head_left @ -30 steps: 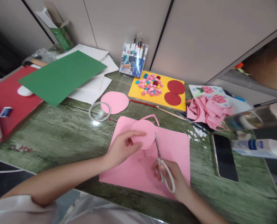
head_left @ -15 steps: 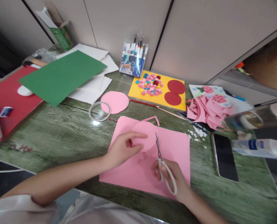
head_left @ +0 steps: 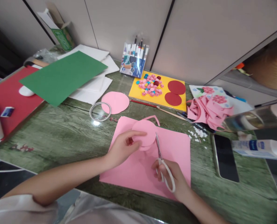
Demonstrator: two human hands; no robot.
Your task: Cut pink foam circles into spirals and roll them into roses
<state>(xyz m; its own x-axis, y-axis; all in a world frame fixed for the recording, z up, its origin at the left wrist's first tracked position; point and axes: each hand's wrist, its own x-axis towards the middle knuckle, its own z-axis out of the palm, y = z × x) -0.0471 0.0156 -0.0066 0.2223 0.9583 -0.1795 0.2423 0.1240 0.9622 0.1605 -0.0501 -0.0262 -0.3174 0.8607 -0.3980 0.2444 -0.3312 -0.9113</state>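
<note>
Between thumb and fingers my left hand pinches a pink paper circle, held above a stack of pink paper sheets. A second pink edge shows just under the circle. My right hand grips white-handled scissors, fingers in the loops, blades pointing up and away. The blade tips are at the circle's right edge; whether they touch it I cannot tell. A thin pink paper strip curls behind the circle, on the far side of the stack.
Behind lie pink paper discs, a grey ring, a yellow sheet with small paper balls and red circles, and a marker pack. Pink scraps and a phone are right; a green sheet is left.
The pink circle has turned and tilted slightly in my left hand, so a second edge now shows below it. The scissor handles have drawn slightly closer together.
</note>
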